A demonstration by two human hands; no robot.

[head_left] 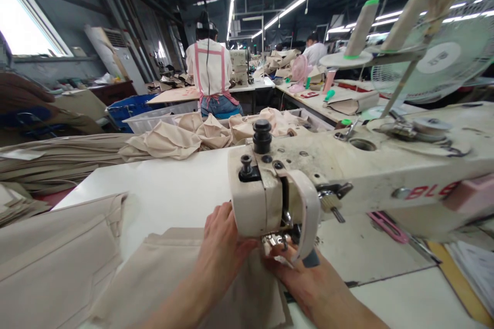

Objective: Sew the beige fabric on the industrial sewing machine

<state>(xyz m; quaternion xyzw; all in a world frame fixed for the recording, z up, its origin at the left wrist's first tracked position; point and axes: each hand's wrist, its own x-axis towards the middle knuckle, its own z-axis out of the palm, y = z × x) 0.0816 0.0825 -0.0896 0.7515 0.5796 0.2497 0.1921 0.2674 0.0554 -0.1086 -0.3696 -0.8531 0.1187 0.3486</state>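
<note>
Both hands lie on beige fabric [162,277] at lower centre: left hand [222,247] pressing flat, right hand [304,277] with fingertips hidden beneath the sewing machine head [270,195], grip unclear.

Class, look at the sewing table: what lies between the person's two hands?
In the head view, beige cloth lies under the sewing machine foot, between the left hand and the right hand.
</note>
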